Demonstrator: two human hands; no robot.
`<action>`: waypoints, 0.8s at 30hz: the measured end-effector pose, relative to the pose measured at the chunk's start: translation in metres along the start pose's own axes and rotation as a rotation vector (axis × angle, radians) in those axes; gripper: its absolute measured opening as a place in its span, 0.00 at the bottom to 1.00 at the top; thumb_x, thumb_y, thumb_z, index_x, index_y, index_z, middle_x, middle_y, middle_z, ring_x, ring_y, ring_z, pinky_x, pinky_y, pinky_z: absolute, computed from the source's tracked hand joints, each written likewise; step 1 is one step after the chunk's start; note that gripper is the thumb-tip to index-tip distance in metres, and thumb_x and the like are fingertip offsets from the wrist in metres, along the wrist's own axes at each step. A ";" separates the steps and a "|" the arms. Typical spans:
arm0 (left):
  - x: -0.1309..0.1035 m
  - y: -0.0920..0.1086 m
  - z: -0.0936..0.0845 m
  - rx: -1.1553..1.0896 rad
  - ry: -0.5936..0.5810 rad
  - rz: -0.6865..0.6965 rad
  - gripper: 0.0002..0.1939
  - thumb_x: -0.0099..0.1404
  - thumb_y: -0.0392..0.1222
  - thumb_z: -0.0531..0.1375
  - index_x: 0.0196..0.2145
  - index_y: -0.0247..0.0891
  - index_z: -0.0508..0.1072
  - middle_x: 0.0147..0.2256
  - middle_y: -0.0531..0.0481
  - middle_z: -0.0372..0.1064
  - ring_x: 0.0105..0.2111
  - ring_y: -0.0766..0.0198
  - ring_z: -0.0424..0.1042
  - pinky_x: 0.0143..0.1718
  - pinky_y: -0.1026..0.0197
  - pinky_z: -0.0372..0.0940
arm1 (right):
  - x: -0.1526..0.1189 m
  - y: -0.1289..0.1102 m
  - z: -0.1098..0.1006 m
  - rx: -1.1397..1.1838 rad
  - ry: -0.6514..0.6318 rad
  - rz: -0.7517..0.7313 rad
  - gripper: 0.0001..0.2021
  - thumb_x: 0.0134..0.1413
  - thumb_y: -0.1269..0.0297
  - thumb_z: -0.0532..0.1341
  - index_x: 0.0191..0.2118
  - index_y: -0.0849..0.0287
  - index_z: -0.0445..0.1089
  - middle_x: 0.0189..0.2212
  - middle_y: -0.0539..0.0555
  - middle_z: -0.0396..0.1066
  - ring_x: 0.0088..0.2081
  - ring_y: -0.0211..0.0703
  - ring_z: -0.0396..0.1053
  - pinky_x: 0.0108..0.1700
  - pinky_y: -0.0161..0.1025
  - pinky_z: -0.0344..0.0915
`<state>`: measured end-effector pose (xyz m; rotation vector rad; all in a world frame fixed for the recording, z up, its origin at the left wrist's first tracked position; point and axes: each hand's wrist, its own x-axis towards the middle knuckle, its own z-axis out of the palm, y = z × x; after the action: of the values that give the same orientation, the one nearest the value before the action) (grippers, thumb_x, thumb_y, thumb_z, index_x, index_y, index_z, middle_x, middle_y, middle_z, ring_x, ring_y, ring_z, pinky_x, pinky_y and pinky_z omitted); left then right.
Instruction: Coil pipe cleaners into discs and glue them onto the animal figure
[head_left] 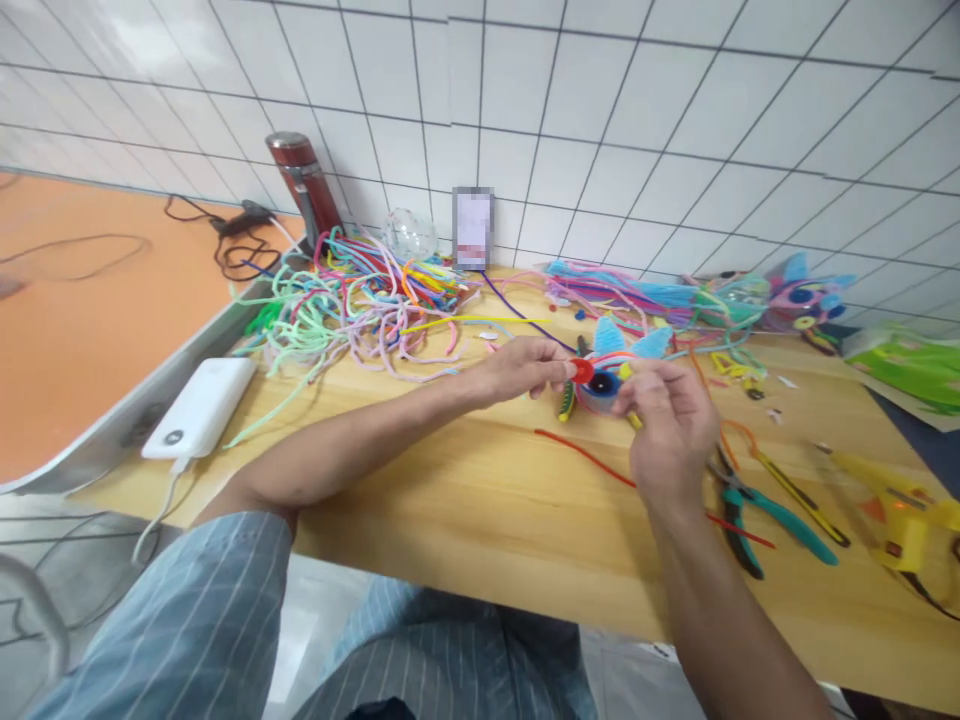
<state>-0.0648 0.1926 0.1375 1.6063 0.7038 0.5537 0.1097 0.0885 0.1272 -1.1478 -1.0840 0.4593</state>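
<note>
My left hand [529, 368] pinches a small red disc [581, 371], which looks like a coiled pipe cleaner. Close to its right, my right hand [667, 410] has thumb and finger closed at a small yellow piece [625, 371]; its exact kind is unclear. Between and behind the fingers lies a pipe-cleaner figure with light blue pointed ears [609, 336] and a dark blue round eye [603, 385]. My hands partly cover it. A loose red pipe cleaner [581, 452] crosses the wood below, passing under my right forearm.
Turquoise-handled pliers [787, 525], a yellow cutter knife [802, 495] and a yellow glue gun [892, 510] lie right. Tangled pipe cleaners [322, 310], a red flask [304, 190] and a white power bank [199, 408] occupy the left. A phone [473, 228] leans against the tiled wall.
</note>
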 end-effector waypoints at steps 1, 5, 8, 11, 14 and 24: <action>-0.002 -0.001 -0.008 0.069 -0.008 -0.043 0.13 0.65 0.46 0.63 0.28 0.35 0.71 0.26 0.54 0.71 0.20 0.73 0.61 0.25 0.66 0.56 | -0.001 -0.005 0.000 0.012 0.017 -0.027 0.12 0.60 0.53 0.69 0.40 0.56 0.74 0.25 0.47 0.72 0.23 0.39 0.68 0.28 0.39 0.66; -0.018 -0.016 -0.034 0.374 -0.106 -0.156 0.11 0.63 0.40 0.60 0.25 0.35 0.74 0.22 0.54 0.68 0.21 0.69 0.62 0.27 0.63 0.55 | -0.009 -0.028 0.001 0.039 0.054 -0.161 0.05 0.58 0.63 0.70 0.39 0.56 0.78 0.24 0.47 0.72 0.22 0.38 0.68 0.26 0.39 0.64; -0.030 -0.030 -0.042 0.568 -0.166 -0.179 0.10 0.62 0.36 0.59 0.25 0.35 0.76 0.23 0.52 0.70 0.24 0.67 0.65 0.31 0.62 0.56 | -0.017 -0.043 0.001 0.039 0.098 -0.258 0.03 0.55 0.70 0.70 0.36 0.58 0.80 0.24 0.49 0.73 0.23 0.38 0.69 0.25 0.39 0.61; -0.036 -0.039 -0.044 0.734 -0.085 -0.113 0.12 0.64 0.36 0.57 0.28 0.34 0.79 0.26 0.51 0.73 0.27 0.65 0.66 0.34 0.61 0.56 | -0.030 -0.052 -0.004 -0.005 0.151 -0.287 0.06 0.53 0.74 0.69 0.35 0.57 0.82 0.26 0.50 0.74 0.23 0.40 0.71 0.24 0.40 0.60; -0.043 -0.044 -0.042 0.777 0.047 -0.060 0.13 0.67 0.38 0.57 0.34 0.34 0.81 0.30 0.48 0.76 0.30 0.63 0.69 0.35 0.61 0.58 | -0.049 -0.054 -0.014 -0.045 0.227 -0.282 0.07 0.51 0.73 0.70 0.34 0.54 0.83 0.25 0.49 0.74 0.22 0.41 0.69 0.25 0.44 0.60; -0.073 -0.063 0.005 1.019 0.110 -0.018 0.17 0.72 0.49 0.61 0.50 0.35 0.78 0.50 0.38 0.75 0.43 0.53 0.76 0.41 0.57 0.67 | -0.124 -0.002 -0.057 -0.121 0.329 0.025 0.05 0.50 0.66 0.73 0.31 0.56 0.77 0.23 0.46 0.73 0.21 0.39 0.66 0.25 0.41 0.62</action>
<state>-0.1210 0.1425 0.0775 2.5087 1.1887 0.2598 0.1028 -0.0366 0.0729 -1.2927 -0.8194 0.2152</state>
